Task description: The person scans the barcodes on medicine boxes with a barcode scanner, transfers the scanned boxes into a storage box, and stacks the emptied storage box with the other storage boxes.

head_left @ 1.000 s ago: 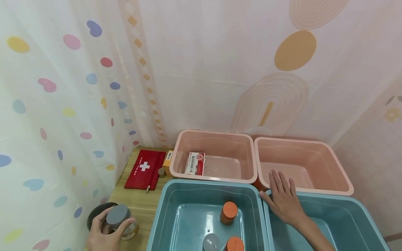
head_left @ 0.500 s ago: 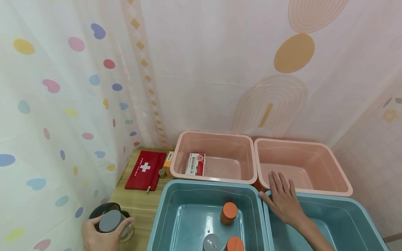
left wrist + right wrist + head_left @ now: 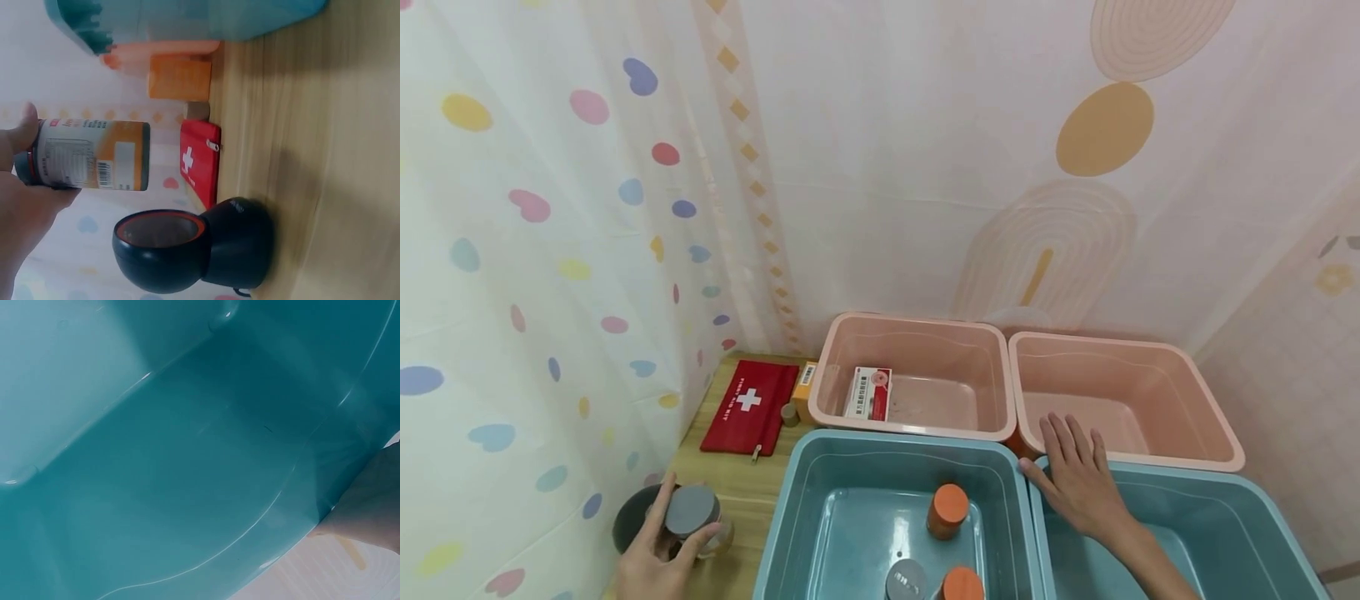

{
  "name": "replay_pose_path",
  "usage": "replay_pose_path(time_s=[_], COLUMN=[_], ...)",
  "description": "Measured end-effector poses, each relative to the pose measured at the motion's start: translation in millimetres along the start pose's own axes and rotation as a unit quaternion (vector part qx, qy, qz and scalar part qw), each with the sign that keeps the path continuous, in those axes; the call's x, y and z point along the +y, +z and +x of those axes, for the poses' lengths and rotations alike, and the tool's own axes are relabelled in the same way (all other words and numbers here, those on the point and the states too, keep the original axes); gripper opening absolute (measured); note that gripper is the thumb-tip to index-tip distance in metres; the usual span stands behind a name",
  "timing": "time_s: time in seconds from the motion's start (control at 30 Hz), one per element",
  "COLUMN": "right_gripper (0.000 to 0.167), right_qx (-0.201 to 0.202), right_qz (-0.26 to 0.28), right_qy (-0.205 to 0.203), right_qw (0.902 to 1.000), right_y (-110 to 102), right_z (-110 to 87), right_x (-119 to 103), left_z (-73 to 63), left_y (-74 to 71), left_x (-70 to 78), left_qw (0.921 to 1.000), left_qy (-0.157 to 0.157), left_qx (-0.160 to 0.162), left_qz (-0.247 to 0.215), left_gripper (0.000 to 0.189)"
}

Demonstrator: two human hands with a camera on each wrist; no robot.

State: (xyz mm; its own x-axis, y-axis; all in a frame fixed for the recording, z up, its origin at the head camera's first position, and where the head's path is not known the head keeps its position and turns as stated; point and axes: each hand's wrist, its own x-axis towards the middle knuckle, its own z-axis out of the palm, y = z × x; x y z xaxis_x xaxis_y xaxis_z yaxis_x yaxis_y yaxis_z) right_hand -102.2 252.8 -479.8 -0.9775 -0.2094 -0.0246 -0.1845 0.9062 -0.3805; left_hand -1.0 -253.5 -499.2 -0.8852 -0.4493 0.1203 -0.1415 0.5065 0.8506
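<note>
On the left, my left hand (image 3: pixel 655 554) holds a bottle with a grey lid (image 3: pixel 692 510) between thumb and fingers. In the left wrist view the bottle (image 3: pixel 94 156) has a grey and orange label with a barcode and hangs above the wooden table. Close beside it stands a black scanner-like device (image 3: pixel 162 250) with a red-rimmed round window, partly hidden behind the hand in the head view. My right hand (image 3: pixel 1078 479) rests with straight fingers over the rims between the right blue bin (image 3: pixel 1195 492) and the right pink bin (image 3: pixel 1180 392).
The left blue bin (image 3: pixel 850 454) contains two orange-lidded bottles (image 3: pixel 948 504) and a grey-lidded one (image 3: pixel 906 579). A white-red box (image 3: pixel 869 392) lies in the left pink bin (image 3: pixel 925 333). A red first aid pouch (image 3: pixel 748 408), a small brown cylinder (image 3: pixel 790 415) and an orange box (image 3: pixel 803 392) sit beside the bins.
The bottle tilted left over the black device half a second ago; now it has swung back right, with its lid facing more upward. The right hand has stayed in place.
</note>
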Motion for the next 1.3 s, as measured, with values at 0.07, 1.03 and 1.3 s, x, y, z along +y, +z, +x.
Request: replay_pose_path(time_s=[0.07, 1.03, 1.3], right_gripper=[0.087, 0.078, 0.077], right_qx=[0.002, 0.017, 0.018], right_qz=[-0.001, -0.026, -0.030], right_qy=[-0.001, -0.003, -0.001], right_qw=[1.0000, 0.9995, 0.9994], right_y=[1, 1, 2], right_z=[-0.1, 0.7, 1.2], right_x=[1, -3, -1], left_z=[0.5, 3.1, 26.9], left_y=[0.4, 8.2, 8.6], left_x=[-6.0, 13.1, 49.9], left_qw=[0.9969, 0.9846, 0.9962], left_qy=[0.076, -0.066, 0.020], left_qx=[0.011, 0.127, 0.063], left_qz=[-0.013, 0.101, 0.057], left_gripper=[0.100, 0.086, 0.089])
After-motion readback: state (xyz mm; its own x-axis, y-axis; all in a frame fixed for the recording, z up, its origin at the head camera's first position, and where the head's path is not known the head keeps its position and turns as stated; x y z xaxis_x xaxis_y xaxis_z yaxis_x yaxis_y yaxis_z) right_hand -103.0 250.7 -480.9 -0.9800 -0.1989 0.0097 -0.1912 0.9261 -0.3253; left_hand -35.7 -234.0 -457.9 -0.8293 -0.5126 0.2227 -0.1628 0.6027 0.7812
